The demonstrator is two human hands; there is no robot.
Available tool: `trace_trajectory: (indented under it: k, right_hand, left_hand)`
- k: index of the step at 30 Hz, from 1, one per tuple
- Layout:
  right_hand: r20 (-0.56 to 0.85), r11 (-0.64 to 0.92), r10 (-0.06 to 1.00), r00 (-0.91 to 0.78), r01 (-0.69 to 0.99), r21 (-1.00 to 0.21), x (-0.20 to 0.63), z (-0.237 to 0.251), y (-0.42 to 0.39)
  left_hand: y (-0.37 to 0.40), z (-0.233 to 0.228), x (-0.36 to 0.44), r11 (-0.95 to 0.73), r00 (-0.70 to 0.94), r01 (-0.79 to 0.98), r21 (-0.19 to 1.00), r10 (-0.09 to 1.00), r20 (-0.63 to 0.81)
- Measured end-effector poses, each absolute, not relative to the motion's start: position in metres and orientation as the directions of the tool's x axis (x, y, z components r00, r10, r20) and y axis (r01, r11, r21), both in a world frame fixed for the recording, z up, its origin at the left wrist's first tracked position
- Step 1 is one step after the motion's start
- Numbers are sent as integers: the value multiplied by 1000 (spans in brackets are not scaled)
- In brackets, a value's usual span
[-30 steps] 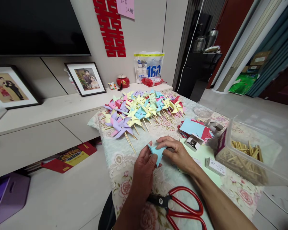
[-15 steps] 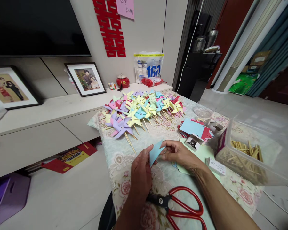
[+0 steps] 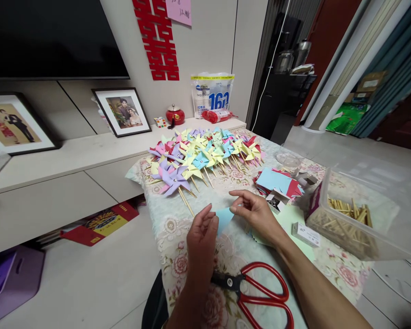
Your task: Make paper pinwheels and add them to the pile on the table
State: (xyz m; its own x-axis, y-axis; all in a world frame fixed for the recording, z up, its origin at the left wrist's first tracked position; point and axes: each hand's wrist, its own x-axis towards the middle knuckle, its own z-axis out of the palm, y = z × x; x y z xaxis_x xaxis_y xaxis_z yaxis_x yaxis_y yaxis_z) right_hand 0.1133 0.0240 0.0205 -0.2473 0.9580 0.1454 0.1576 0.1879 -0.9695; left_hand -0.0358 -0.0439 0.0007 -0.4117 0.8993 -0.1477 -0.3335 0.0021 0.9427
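Now, starting at my left, my left hand (image 3: 201, 237) is holding up a piece of blue paper (image 3: 223, 218), thumb and fingers pinching its near edge. A second ago the paper was bunched into a folded point between both hands; half a second ago it was opening into a flat triangle, and now it is lying flatter and lower, just above the flowered tablecloth (image 3: 173, 228). That tells me the fold is being opened or smoothed rather than pressed tighter.

Moving right, my right hand (image 3: 256, 214) is pinching the paper's far corner, forefinger and thumb pressed together on it, the other fingers curled loosely. So the paper is stretching between my two hands, in front of me, near the table's left edge.

Beyond it, a heap of finished pinwheels (image 3: 202, 157) on wooden sticks is lying at the far end of the table. Further right, a stack of blue and red paper squares (image 3: 277, 182) is sitting just beside a small open box of pins (image 3: 276, 201). At the far right, a clear plastic tub of sticks (image 3: 349, 219) is standing. Near my wrists, red scissors (image 3: 256, 292) are resting untouched.
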Motion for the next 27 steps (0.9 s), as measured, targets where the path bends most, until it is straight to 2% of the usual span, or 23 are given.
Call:
trace_trajectory:
  k: [3,4,6,8,10,13,15,18,21,24,27]
  right_hand:
    - [456,514,856,-244,313,-799,111,28,10]
    - [542,605,796,-268,356,-712,110,30,3]
    - [661,739,669,-340,401,-542,108,35,-13]
    - [716,827,550,-430,398,-396,107,38,-31]
    - [739,888,439,-511,374,-268,108,40,-47]
    - [728,930,330,-601,339,-142,108,42,-69]
    - [705,943,298,-643,315,-111,107,43,-81]
    - [676,939,325,-661,309,-149,107,40,-97]
    - [624,865,497,-603,400,-303,112,31,-109]
    - [442,702,712,-546,564,-434,124,20,-117]
    - [241,553,831,-501,699,-454,137,10,-125]
  left_hand:
    - [-57,4,-41,12,-457,-252,968,880,-130]
    - [-63,6,-43,42,-420,-273,961,894,-158]
    - [-76,11,-47,155,-262,-428,890,922,-286]
    - [-89,15,-52,297,-81,-595,747,902,-424]
    - [-99,19,-57,353,0,-673,650,879,-477]
    - [-113,23,-62,362,51,-716,597,880,-472]
    - [-120,25,-63,338,54,-732,592,895,-443]
    - [-128,24,-63,256,-45,-715,651,912,-407]
    - [-132,16,-64,206,-150,-618,759,916,-371]
    - [-135,9,-65,204,-178,-526,826,923,-341]
    - [-137,10,-66,213,-163,-558,802,920,-357]
